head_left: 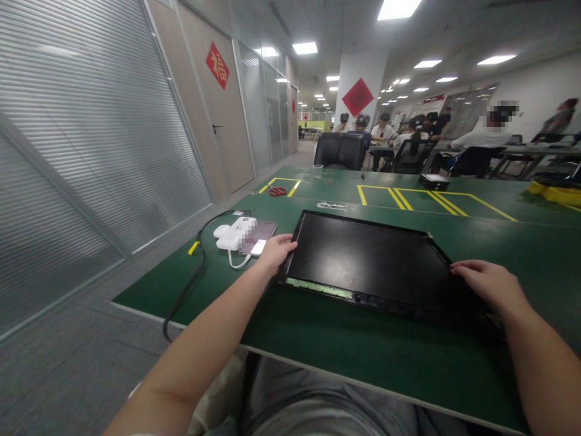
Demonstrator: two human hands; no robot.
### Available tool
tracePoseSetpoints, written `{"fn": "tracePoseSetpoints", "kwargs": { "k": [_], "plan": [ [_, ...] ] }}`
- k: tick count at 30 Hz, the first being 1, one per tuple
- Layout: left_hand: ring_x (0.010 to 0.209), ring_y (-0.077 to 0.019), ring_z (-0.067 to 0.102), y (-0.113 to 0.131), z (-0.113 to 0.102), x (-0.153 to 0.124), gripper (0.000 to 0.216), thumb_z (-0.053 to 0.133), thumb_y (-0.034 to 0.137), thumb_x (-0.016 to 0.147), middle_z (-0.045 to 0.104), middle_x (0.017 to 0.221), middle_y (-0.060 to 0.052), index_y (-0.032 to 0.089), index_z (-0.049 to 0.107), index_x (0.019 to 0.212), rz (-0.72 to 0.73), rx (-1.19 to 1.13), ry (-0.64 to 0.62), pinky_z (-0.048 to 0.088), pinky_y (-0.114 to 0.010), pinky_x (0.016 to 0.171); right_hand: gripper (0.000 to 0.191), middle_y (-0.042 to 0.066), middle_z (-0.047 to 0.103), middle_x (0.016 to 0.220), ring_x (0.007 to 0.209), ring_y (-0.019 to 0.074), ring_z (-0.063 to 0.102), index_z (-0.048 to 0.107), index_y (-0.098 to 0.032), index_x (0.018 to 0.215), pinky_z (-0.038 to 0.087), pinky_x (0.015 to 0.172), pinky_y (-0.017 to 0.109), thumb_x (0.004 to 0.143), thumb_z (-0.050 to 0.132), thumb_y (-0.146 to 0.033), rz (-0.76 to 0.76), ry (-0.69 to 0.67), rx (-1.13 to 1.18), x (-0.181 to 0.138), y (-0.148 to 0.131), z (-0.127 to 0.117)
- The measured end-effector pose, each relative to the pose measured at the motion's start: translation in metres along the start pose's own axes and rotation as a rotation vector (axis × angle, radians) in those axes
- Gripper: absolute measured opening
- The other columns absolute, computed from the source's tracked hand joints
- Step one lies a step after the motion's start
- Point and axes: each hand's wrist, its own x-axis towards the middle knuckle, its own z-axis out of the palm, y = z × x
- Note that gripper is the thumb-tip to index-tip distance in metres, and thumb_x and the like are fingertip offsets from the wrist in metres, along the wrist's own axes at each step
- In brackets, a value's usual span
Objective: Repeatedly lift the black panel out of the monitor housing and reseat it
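Observation:
A black flat screen panel (363, 251) with a thin dark frame lies face up over the green table, tilted a little. Along its near left edge runs a pale green strip (320, 287). My left hand (276, 251) grips the panel's left edge, thumb on top and the other fingers partly hidden. At the right edge, my right hand (492, 284) pinches the frame between thumb and fingers. Just left of my left hand sit a phone (258, 237) and a white power bank (242, 229) joined by a white cable (239, 264).
Red-handled scissors (278, 192) lie inside yellow tape marks on the green table (181, 290). Farther back are a clear cup (318, 171), a small black box (433, 181) and a black chair (339, 150). A black cable (193, 281) hangs over the left edge. Several people sit beyond.

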Motion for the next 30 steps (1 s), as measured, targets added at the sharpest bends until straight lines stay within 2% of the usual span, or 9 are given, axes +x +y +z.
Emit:
{"fn": "tracePoseSetpoints", "kwargs": {
  "k": [8, 13, 19, 25, 27, 30],
  "plan": [
    [0.058, -0.015, 0.069, 0.003, 0.003, -0.001, 0.04, 0.078, 0.008, 0.078, 0.075, 0.072, -0.002, 0.014, 0.073, 0.118, -0.058, -0.133, 0.023, 0.058, -0.027, 0.063, 0.028, 0.008, 0.078, 0.098, 0.094, 0.0286, 0.068, 0.081, -0.025, 0.085, 0.048, 0.077, 0.035, 0.077, 0.059, -0.04, -0.004, 0.014, 0.045, -0.005, -0.005, -0.002],
    [0.057, -0.0154, 0.07, 0.002, 0.003, 0.004, 0.043, 0.075, 0.009, 0.081, 0.074, 0.07, -0.001, 0.014, 0.07, 0.123, -0.098, -0.239, 0.003, 0.057, -0.025, 0.058, 0.031, 0.009, 0.078, 0.101, 0.094, 0.0277, 0.068, 0.082, -0.024, 0.089, 0.048, 0.077, 0.034, 0.079, 0.058, -0.04, -0.01, -0.003, 0.038, -0.007, -0.006, -0.002],
    [0.052, -0.0155, 0.068, 0.001, 0.001, 0.008, 0.066, 0.076, 0.012, 0.079, 0.073, 0.07, 0.001, 0.02, 0.058, 0.141, -0.136, -0.226, -0.058, 0.055, -0.025, 0.053, 0.029, 0.008, 0.078, 0.097, 0.092, 0.0266, 0.069, 0.082, -0.024, 0.088, 0.049, 0.077, 0.034, 0.079, 0.057, -0.036, -0.032, 0.008, 0.06, -0.007, -0.006, 0.001],
    [0.046, -0.0166, 0.065, 0.008, 0.003, -0.005, 0.09, 0.081, 0.019, 0.076, 0.071, 0.067, 0.004, 0.028, 0.041, 0.156, -0.123, -0.125, -0.106, 0.053, -0.026, 0.048, 0.029, 0.008, 0.078, 0.096, 0.089, 0.0261, 0.07, 0.082, -0.024, 0.089, 0.051, 0.075, 0.034, 0.079, 0.058, -0.037, -0.067, 0.036, 0.078, -0.003, 0.0, 0.008],
    [0.05, -0.0182, 0.068, 0.008, 0.003, -0.008, 0.09, 0.086, 0.027, 0.075, 0.074, 0.071, 0.001, 0.027, 0.043, 0.154, -0.105, -0.12, -0.108, 0.054, -0.028, 0.05, 0.028, 0.007, 0.079, 0.095, 0.088, 0.0259, 0.07, 0.082, -0.024, 0.087, 0.051, 0.074, 0.034, 0.079, 0.058, -0.037, -0.088, 0.051, 0.078, -0.001, 0.003, 0.01],
    [0.057, -0.0196, 0.071, 0.005, 0.004, -0.008, 0.08, 0.09, 0.04, 0.072, 0.076, 0.076, -0.003, 0.023, 0.056, 0.143, -0.066, -0.11, -0.13, 0.054, -0.027, 0.053, 0.027, 0.007, 0.078, 0.093, 0.088, 0.0256, 0.071, 0.081, -0.025, 0.085, 0.051, 0.074, 0.033, 0.077, 0.059, -0.037, -0.101, 0.064, 0.084, 0.0, 0.005, 0.012]
  ]
}}
